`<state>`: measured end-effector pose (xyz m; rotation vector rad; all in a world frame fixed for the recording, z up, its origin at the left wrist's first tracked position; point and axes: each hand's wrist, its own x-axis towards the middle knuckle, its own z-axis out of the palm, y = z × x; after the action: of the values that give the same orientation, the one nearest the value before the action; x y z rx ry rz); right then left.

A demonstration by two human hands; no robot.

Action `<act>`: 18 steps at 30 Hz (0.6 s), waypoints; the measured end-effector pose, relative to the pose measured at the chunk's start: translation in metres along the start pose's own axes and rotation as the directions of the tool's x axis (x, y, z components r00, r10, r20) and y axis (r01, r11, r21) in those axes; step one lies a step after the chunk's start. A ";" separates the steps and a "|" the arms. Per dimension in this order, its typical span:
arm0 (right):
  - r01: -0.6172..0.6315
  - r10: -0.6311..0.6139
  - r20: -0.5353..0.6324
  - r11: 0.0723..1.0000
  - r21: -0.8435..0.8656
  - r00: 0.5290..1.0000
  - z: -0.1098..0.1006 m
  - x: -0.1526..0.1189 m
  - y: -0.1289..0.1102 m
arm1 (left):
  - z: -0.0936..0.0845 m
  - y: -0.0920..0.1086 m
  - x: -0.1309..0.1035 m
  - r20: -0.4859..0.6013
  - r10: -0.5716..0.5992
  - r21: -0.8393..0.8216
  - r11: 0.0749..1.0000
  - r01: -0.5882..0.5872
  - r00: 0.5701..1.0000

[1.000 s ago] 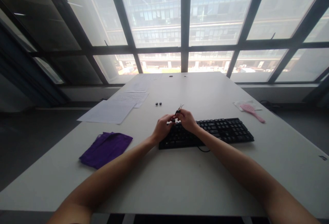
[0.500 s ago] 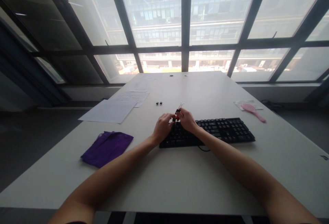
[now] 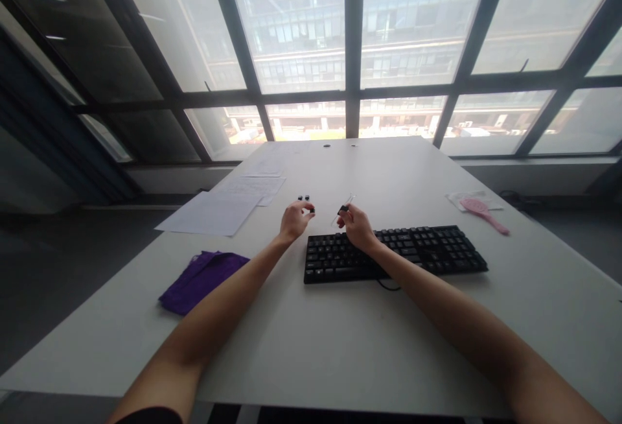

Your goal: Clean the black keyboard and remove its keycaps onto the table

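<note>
My left hand (image 3: 294,220) is raised over the table left of the keyboard, thumb and fingers pinched on a small black keycap (image 3: 311,211). Closed around a wire keycap puller (image 3: 343,209) with a black handle, my right hand (image 3: 358,227) is above the keyboard's back edge; thin wires stick out at both ends of the tool. The black keyboard (image 3: 330,259) lies beneath my right hand and forearm, its left part in plain sight. Two loose black keycaps (image 3: 304,198) sit on the table just beyond my left fingers.
A folded purple cloth (image 3: 201,281) lies left of my left forearm. Paper sheets (image 3: 214,213) are spread at the left edge of the white table (image 3: 311,346). On the right, a pink hairbrush (image 3: 483,207) rests partly on a clear plastic bag (image 3: 454,198).
My hands have come apart. The left moved left and away from the keyboard with a keycap, while the right stayed near the keyboard's back edge holding the puller.
</note>
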<state>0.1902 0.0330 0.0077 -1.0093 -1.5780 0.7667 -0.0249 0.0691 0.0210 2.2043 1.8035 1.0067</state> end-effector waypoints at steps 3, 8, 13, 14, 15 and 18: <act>0.006 -0.006 0.003 1.000 0.009 1.000 0.001 0.000 0.002 | 0.009 -0.013 0.019 0.024 -0.063 0.065 0.996 0.061 0.998; 0.008 -0.008 0.016 1.000 0.004 1.000 0.000 -0.002 0.000 | 0.027 -0.023 0.042 -0.009 -0.079 0.115 0.990 0.080 0.997; 0.003 -0.004 0.014 0.999 0.038 1.000 -0.001 -0.003 -0.003 | 0.037 -0.030 0.060 -0.088 -0.082 0.142 0.985 0.094 0.993; 0.004 -0.004 0.011 0.999 0.044 1.000 -0.001 -0.003 -0.003 | 0.038 -0.031 0.063 -0.101 -0.087 0.145 0.984 0.101 0.991; 0.004 -0.004 0.010 0.999 0.048 1.000 -0.001 -0.003 -0.004 | 0.039 -0.032 0.065 -0.109 -0.092 0.146 0.984 0.107 0.990; -0.005 0.004 0.009 0.999 0.054 1.000 -0.002 -0.004 -0.008 | 0.042 -0.034 0.071 -0.122 -0.102 0.142 0.983 0.119 0.987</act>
<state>0.1912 0.0263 0.0136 -0.9718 -1.5548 0.8132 -0.0248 0.1561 0.0020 2.1383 2.0903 1.0251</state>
